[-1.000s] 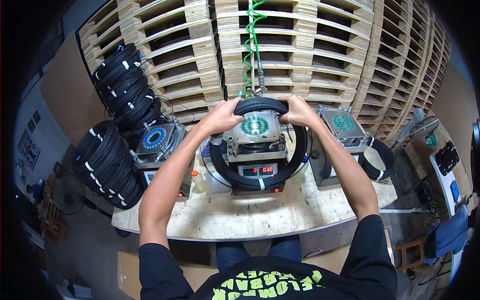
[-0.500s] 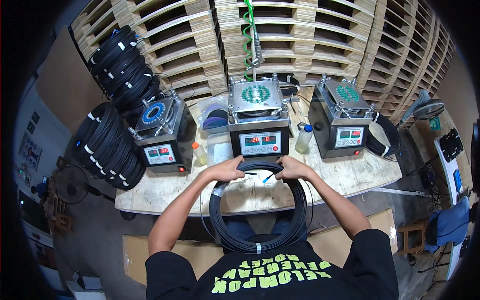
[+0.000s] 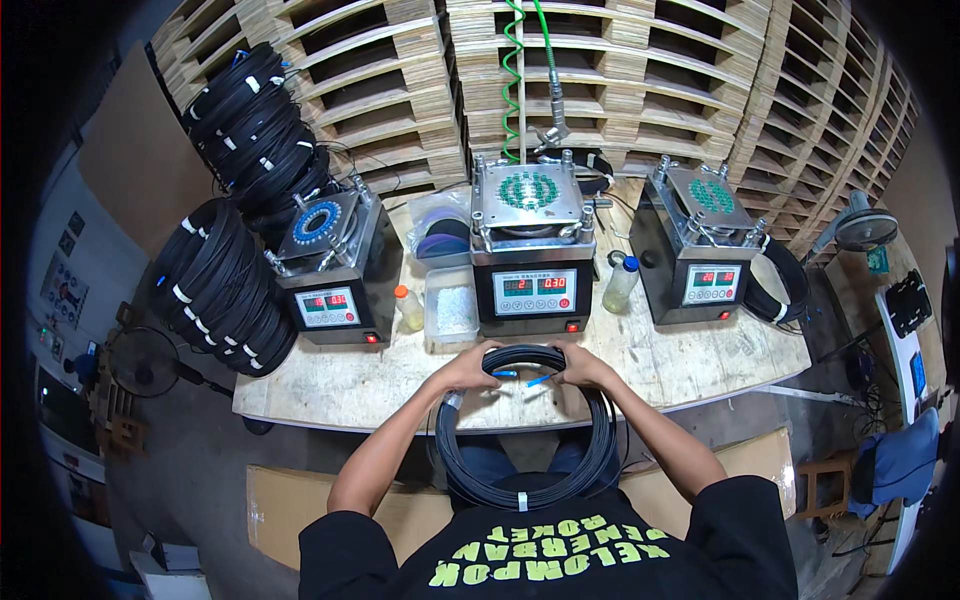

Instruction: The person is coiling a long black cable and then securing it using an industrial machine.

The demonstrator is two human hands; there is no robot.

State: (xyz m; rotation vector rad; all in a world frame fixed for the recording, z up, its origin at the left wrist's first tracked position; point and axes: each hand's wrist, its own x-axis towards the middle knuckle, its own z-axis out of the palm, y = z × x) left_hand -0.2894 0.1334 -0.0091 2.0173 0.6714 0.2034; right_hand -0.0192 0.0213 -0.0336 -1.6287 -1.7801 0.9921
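A large coil of black cable (image 3: 522,497) hangs over the front edge of the table, its lower part against my lap. White tape wraps it at the bottom, and clear tape sits on its upper left side. My left hand (image 3: 468,370) grips the upper left of the coil, fingers closed round it. On the upper right, my right hand (image 3: 584,367) is closed round it too. Inside the ring two cable ends show blue tips: the left blue tip (image 3: 507,374) beside my left fingers, the right blue tip (image 3: 539,380) beside my right fingers.
Three machines with metal top plates, a left machine (image 3: 325,270), a middle machine (image 3: 530,280) and a right machine (image 3: 695,245), stand on the wooden table (image 3: 340,390). Between them are an orange-capped bottle (image 3: 409,308), a plastic tub (image 3: 452,310) and a blue-capped bottle (image 3: 621,285). Black coils (image 3: 225,290) are stacked left.
Both hands and the top of the coil have come down, nearer my body and away from the middle machine. The left cable end now shows a blue tip where it looked black before.
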